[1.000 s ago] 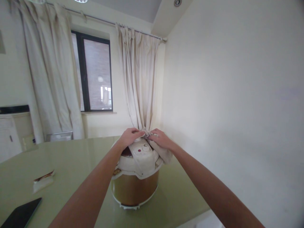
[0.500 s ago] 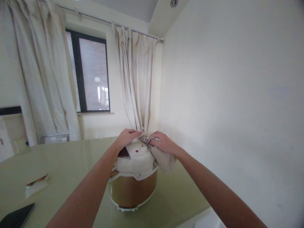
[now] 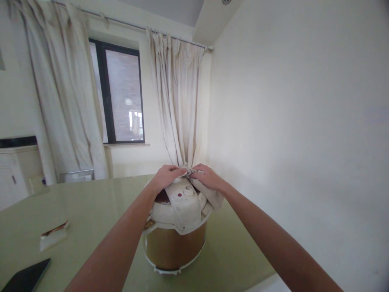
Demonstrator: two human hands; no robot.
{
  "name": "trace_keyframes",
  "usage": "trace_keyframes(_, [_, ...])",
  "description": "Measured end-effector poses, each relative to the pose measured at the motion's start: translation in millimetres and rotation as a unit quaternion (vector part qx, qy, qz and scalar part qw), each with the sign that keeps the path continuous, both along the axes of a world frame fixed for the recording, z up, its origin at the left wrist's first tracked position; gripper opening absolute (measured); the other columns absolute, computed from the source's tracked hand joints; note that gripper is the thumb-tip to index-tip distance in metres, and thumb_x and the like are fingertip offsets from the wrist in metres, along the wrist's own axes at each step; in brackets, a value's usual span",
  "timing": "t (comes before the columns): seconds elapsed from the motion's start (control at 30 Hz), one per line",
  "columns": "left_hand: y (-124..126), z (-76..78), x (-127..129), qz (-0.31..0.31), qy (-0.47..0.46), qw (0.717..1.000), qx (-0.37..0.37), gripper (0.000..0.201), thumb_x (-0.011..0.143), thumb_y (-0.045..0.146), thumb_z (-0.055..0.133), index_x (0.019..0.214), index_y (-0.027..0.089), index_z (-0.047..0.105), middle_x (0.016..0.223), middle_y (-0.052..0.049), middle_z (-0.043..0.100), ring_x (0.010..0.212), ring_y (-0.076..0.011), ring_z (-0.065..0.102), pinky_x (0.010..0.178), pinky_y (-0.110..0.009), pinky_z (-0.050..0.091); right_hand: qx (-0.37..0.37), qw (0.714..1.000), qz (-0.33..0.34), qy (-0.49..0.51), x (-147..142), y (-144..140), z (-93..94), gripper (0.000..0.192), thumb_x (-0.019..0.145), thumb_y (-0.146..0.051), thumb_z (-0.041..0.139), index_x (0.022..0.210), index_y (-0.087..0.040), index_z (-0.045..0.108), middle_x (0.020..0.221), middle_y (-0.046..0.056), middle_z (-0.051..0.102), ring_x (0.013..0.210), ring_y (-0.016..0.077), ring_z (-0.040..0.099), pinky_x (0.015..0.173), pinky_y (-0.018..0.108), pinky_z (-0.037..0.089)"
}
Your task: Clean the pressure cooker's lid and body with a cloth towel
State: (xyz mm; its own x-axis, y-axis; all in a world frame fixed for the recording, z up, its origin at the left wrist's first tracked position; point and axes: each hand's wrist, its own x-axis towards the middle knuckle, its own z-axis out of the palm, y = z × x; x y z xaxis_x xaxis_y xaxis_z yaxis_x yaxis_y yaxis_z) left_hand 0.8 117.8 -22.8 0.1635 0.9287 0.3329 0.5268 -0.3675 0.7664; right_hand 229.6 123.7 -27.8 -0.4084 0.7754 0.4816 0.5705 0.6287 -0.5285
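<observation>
Near the counter's [image 3: 91, 211] right edge, the rice cooker [image 3: 174, 227] stands; left hand [image 3: 165, 178] lies flat, steadying its lid, right hand [image 3: 206, 178] clutches a cloth [image 3: 209, 196]. Wiping wants firm, even pressure.

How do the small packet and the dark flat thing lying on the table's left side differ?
The packet is pale with a brown strip along its top edge; the dark slab is black all over. The packet looks soft and slightly puffed, while the slab is thin, flat and rigid-looking. The packet lies whole in view; the slab is cut off by the picture's lower edge. Both rest on the green table, apart from the cooker and both hands.
</observation>
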Motion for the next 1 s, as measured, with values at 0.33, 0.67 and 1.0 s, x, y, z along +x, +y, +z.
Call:
trace_keyframes(0.33, [0, 1.5, 2, -0.016, 0.013, 1.000, 0.010, 0.060, 0.075, 0.075, 0.069, 0.084, 0.018, 0.083, 0.077, -0.004, 0.074, 0.076, -0.0227, 0.062, 0.069, -0.033, 0.041, 0.033, 0.997, 0.061, 0.027, 30, -82, -4.9, 0.014, 0.090, -0.026, 0.070, 0.098, -0.025, 0.081, 0.119, 0.006, 0.069, 0.115, 0.0253, 0.064, 0.109, 0.039, 0.044])
trace_keyframes(0.67, [-3, 3.7, 0, -0.041, 0.000, 0.999, 0.019, 0.057, 0.077, 0.070, 0.068, 0.096, 0.019, 0.085, 0.094, -0.006, 0.081, 0.097, -0.0284, 0.069, 0.087, -0.036, 0.046, -0.037, 0.998, -0.051, -0.016, -20, 39, 6.2, 0.027, 0.095, -0.029, 0.060, 0.076, -0.019, 0.075, 0.080, 0.002, 0.072, 0.085, 0.0183, 0.063, 0.074, 0.027, 0.042])
trace_keyframes(1.0, [-3, 3.5, 0, -0.024, 0.016, 0.999, 0.027, 0.057, 0.077, 0.073, 0.069, 0.087, 0.020, 0.084, 0.085, -0.005, 0.079, 0.088, -0.0265, 0.067, 0.078, -0.034, 0.045, 0.034, 0.999, -0.016, 0.003, 5, -41, -0.1, 0.013, 0.093, -0.028, 0.067, 0.090, -0.022, 0.078, 0.105, 0.006, 0.071, 0.103, 0.0223, 0.065, 0.098, 0.035, 0.046])
